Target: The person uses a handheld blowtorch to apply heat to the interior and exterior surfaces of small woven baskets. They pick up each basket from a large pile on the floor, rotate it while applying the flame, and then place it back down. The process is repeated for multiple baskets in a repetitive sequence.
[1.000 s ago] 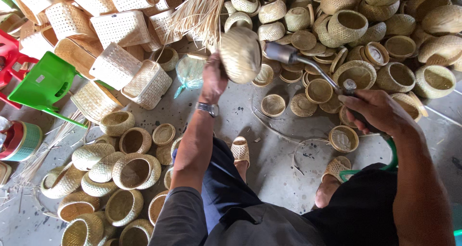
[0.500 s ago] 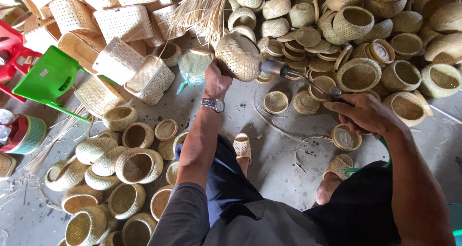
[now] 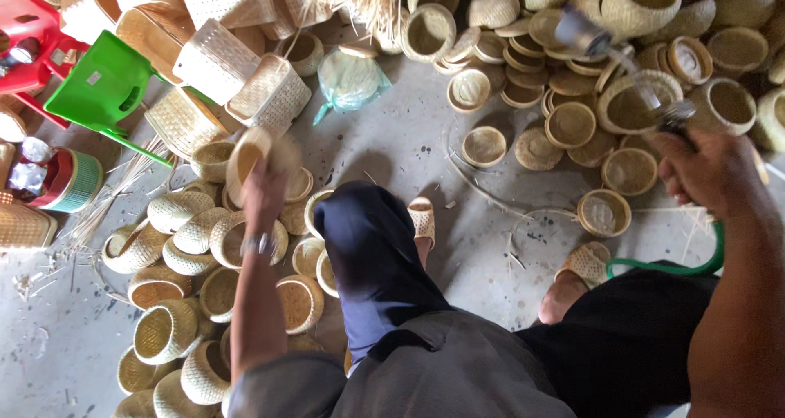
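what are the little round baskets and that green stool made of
Round baskets: seemingly woven bamboo or a similar plant strip, pale tan and matt, with visible plaited weave. Green stool: probably moulded plastic, smooth, evenly bright and slightly glossy.

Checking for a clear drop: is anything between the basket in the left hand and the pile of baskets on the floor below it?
Nothing visible: the left hand holds the basket directly over the pile.
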